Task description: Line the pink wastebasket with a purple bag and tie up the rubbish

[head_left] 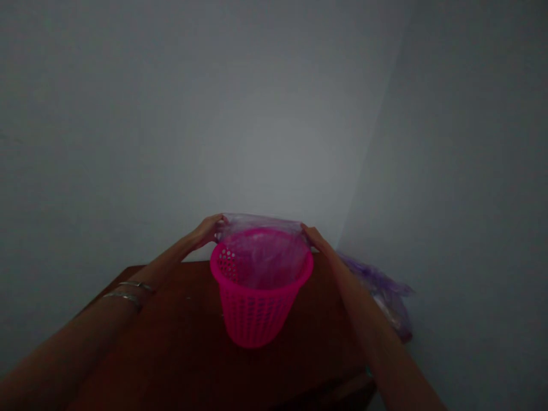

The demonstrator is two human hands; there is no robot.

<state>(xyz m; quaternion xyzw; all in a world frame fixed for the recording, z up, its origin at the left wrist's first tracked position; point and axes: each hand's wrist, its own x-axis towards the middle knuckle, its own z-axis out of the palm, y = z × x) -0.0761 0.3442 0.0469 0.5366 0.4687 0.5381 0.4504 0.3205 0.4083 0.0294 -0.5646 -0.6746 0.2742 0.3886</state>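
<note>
A bright pink basket (259, 314) with a pattern of holes in its wall stands upright on the table. A thin, see-through purplish plastic bag (261, 221) is stretched across the far side of the rim, with part of it hanging down inside. My left hand (209, 229) pinches the bag's upper edge at the far left of the rim. At the far right, my right hand (313, 235) is closed on the other end of that edge. Dim light partly hides the fingertips of both hands.
Under the basket is a dark reddish-brown table (180, 337). A purple plastic bundle (387, 291) lies at its right edge, partly behind my right forearm. Grey walls (265, 114) meet in a corner behind the table.
</note>
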